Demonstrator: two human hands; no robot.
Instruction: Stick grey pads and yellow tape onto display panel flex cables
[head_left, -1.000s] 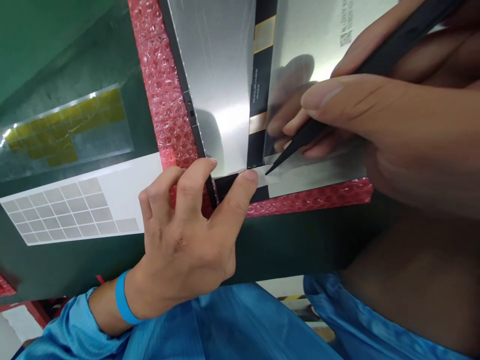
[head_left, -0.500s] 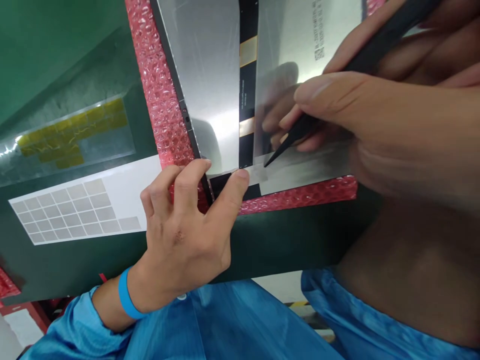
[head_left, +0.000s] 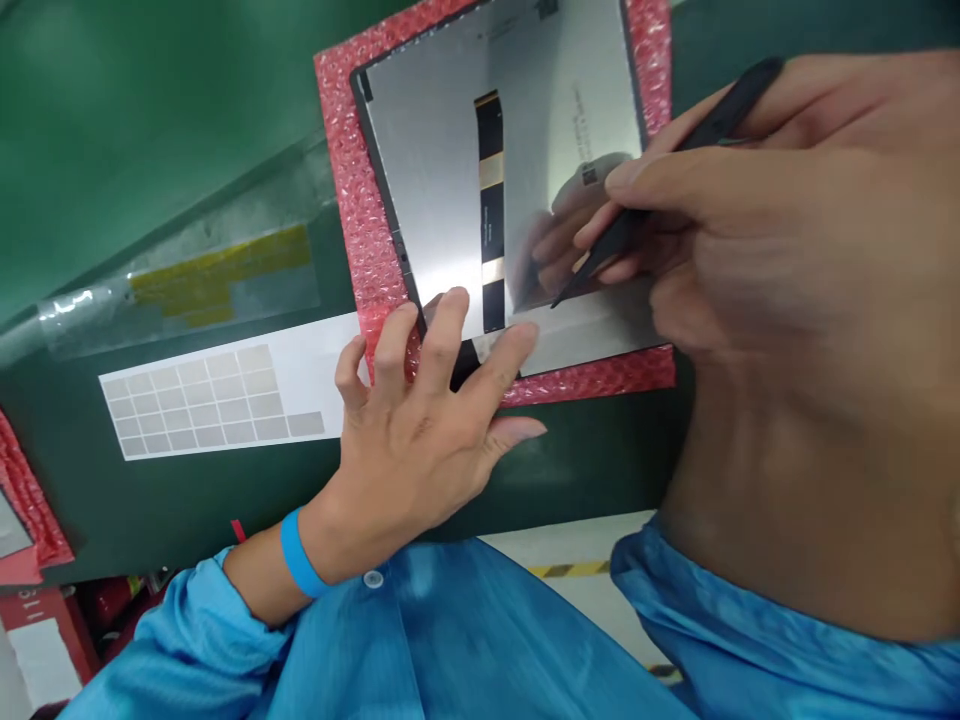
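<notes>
A silver-backed display panel (head_left: 431, 170) lies on pink bubble wrap (head_left: 352, 210), a dark flex strip (head_left: 492, 215) running down its middle. Fingers spread, my left hand (head_left: 416, 440) rests over the panel's near left corner. Its index finger lies across the small black and clear patch there; the thumb is apart, over the bubble wrap's near edge. My right hand (head_left: 742, 230) grips black pointed tweezers (head_left: 619, 235) like a pen. Their tip is just above the panel's near strip, right of my left fingertips. Whether the tip touches or holds anything cannot be made out.
Left of the panel is a white sheet (head_left: 337, 345) of grey rectangular stickers. Behind it lies a clear film with yellow tape pieces (head_left: 225, 270). More pink bubble wrap (head_left: 37, 500) is at the far left of the green table (head_left: 225, 500).
The view has shifted, showing more of the panel. My left thumb and fingers have spread apart on the corner. The tweezers' tip has moved slightly away from the left fingertips.
</notes>
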